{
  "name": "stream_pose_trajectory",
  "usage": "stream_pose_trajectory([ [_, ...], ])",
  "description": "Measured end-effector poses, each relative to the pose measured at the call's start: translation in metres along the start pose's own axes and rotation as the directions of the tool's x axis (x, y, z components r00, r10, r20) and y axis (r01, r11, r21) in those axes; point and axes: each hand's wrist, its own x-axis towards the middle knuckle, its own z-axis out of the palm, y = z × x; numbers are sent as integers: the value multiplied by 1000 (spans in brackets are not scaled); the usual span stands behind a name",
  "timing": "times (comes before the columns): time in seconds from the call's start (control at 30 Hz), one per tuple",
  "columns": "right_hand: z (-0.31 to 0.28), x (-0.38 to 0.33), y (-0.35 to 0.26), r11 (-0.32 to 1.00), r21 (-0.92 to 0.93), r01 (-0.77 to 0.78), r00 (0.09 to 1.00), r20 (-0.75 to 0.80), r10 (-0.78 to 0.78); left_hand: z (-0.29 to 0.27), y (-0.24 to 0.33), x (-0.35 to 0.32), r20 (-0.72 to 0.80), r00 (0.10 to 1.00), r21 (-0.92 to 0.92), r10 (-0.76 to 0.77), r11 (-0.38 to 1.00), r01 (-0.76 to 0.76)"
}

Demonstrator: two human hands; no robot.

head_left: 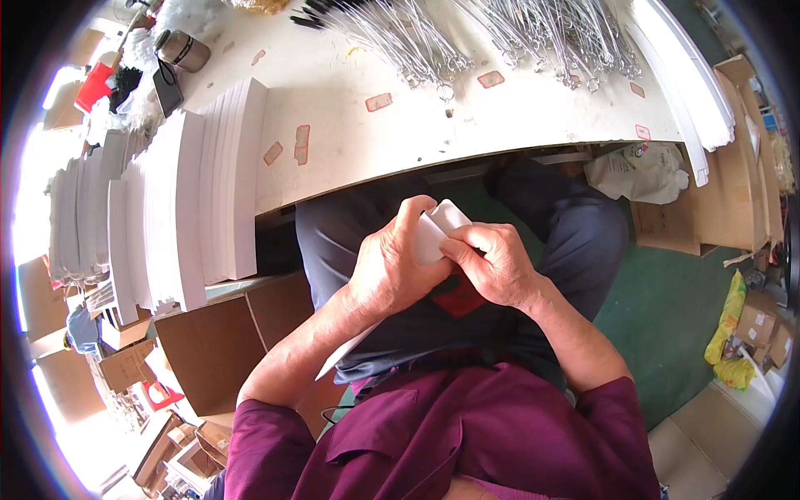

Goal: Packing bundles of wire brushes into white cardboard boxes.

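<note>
Over my lap I hold a long, narrow white paper box (pixel 428 238), tilted, with its end facing away from me. My left hand (pixel 390 265) is closed around its side, thumb up near the end. The fingers and thumb of my right hand (pixel 497 265) pinch the right edge of that end, by a white flap (pixel 450 216). Most of the box is hidden under my left hand; a white strip, apparently its lower part, shows below my left wrist. Whether anything lies inside cannot be seen. Something red shows dimly beneath my hands.
On the white table (pixel 333 167), flat white boxes (pixel 233 179) stand stacked at the left. Thin metal wire pieces with looped ends (pixel 575 42) lie in piles at the back, and more white boxes (pixel 679 75) at the right. A jar (pixel 182 52) stands back left; a cardboard carton (pixel 212 354) is below.
</note>
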Motion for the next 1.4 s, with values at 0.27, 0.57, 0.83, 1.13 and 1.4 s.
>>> stream_pose_trajectory([
  [0.27, 10, -8, 6, 996, 23, 88, 992, -98, -85, 9, -9, -3, -37, 993, 2, 116, 993, -116],
  [0.57, 15, -13, 9, 909, 377, -174, 970, -90, 224, 16, -9, -3, -69, 989, -22, 129, 991, -130],
  [0.83, 15, -7, -4, 919, -344, 192, 958, -139, -252, 18, -7, -4, -67, 997, 7, 41, 999, -41],
  [1.13, 23, -5, 0, 969, 204, -142, 960, -212, 185, 24, -11, -4, -89, 987, 113, 137, 986, -126],
  [1.4, 16, 1, -3, 840, 483, -247, 918, -162, 363, 16, -17, -10, -151, 940, 221, 306, 937, -270],
])
